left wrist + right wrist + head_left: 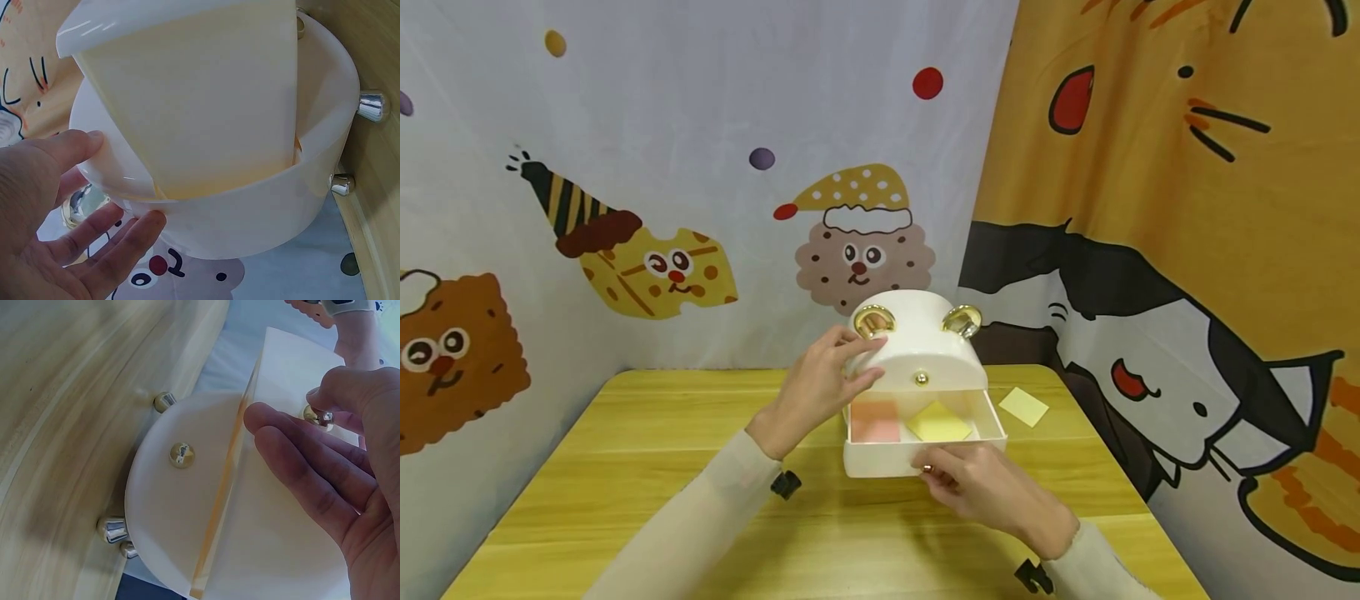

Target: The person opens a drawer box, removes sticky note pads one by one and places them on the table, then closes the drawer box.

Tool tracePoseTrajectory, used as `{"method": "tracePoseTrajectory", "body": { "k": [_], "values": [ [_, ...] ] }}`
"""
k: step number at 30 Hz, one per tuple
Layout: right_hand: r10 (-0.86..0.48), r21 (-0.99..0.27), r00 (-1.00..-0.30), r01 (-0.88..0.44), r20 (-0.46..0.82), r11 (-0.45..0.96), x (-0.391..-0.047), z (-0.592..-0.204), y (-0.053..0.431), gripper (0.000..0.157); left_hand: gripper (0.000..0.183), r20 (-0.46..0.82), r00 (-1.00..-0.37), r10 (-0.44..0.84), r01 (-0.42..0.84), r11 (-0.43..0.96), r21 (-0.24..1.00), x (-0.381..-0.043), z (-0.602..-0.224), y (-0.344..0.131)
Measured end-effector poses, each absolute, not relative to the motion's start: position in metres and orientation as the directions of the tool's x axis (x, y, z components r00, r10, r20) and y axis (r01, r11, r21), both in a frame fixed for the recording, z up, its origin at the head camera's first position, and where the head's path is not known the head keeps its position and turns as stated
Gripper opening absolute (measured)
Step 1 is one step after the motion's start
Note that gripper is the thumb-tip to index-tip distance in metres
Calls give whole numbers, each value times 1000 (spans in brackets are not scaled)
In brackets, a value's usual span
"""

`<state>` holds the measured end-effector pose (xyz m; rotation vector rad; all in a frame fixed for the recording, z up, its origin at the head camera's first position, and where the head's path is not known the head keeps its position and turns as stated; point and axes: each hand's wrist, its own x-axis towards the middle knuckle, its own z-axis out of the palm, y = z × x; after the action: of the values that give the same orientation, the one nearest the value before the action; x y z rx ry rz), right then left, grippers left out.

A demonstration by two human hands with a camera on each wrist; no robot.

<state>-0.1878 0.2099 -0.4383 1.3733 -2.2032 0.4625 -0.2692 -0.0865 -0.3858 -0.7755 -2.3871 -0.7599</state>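
A white storage box [895, 367] with gold ears stands on the table, its lower drawer [880, 461] pulled out toward me. In the drawer lie a pink sticky note pad [876, 422] and a yellow one [938, 422]. My right hand [988, 492] is at the drawer front, thumb and forefinger pinching its gold knob [317, 417]; the other fingers stretch along the white panel. On the box's left side, my left hand [827, 379] rests with fingers spread, fingertips at the outer shell [250, 225] and thumb near the front face.
A loose pale yellow note [1024, 407] lies on the table right of the box. The upper drawer has its own gold knob [921, 378] and sits closed. Silver feet [372, 106] support the box. Cartoon-printed curtains [700, 125] hang behind the wooden table [700, 417].
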Motion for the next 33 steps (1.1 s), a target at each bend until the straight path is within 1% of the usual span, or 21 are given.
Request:
{"method": "tracePoseTrajectory", "body": {
  "k": [7,11,15,22,27,33],
  "values": [
    [-732,9,-351,-899,583,438,-183,-440,210,37,46,600,-720,349,639,671,376,-269,-386,-87],
    [-734,17,-350,-897,582,442,-180,-440,209,37,45,602,-717,351,641,670,373,-269,-387,-88],
    [-737,34,-328,-903,591,428,-178,-440,209,41,45,603,-716,353,643,671,371,-269,-387,-89],
    [-742,50,-327,-899,585,436,-172,-440,210,40,45,616,-704,352,652,663,367,-269,-387,-89],
    [-743,70,-288,-910,604,409,-170,-442,211,45,45,624,-696,356,661,656,363,-269,-388,-88],
    [-740,71,-287,-909,608,411,-167,-441,211,44,45,616,-703,356,656,659,367,-270,-387,-88]
  ]
}}
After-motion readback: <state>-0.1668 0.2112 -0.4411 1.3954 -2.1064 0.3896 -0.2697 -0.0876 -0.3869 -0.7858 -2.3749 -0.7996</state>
